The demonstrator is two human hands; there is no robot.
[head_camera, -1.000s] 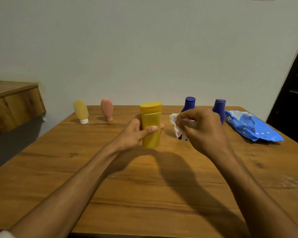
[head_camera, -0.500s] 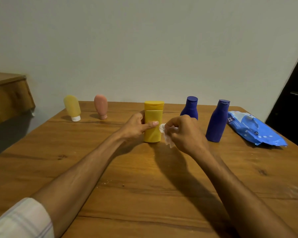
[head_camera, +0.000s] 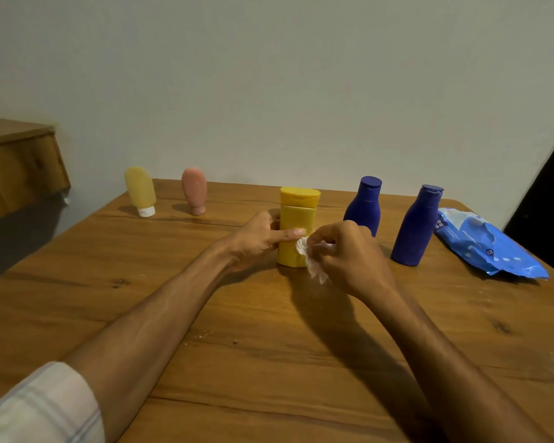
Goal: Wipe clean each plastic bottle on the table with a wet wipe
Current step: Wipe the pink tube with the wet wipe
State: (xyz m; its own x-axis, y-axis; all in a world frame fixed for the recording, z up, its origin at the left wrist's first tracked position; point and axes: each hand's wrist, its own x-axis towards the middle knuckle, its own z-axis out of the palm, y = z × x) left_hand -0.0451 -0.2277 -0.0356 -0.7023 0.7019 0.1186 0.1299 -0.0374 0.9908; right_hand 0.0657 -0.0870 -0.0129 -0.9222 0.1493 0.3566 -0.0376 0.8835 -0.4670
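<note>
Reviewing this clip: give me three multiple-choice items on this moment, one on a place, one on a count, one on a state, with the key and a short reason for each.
1. Where does the blue wipes pack lie?
A. Table's right edge
B. Between the two tubes
C. On the side cabinet

2. How many dark blue bottles stand on the table?
A. One
B. Two
C. Three

3. What does the right hand hold?
A. Nothing
B. A bottle cap
C. A white wipe

Key: 1 A, the pack lies right of the nearer blue bottle. 2 B, the farther blue bottle is the only other one. 3 C, the white wipe is pinched against the yellow bottle, which the left hand steadies.
</note>
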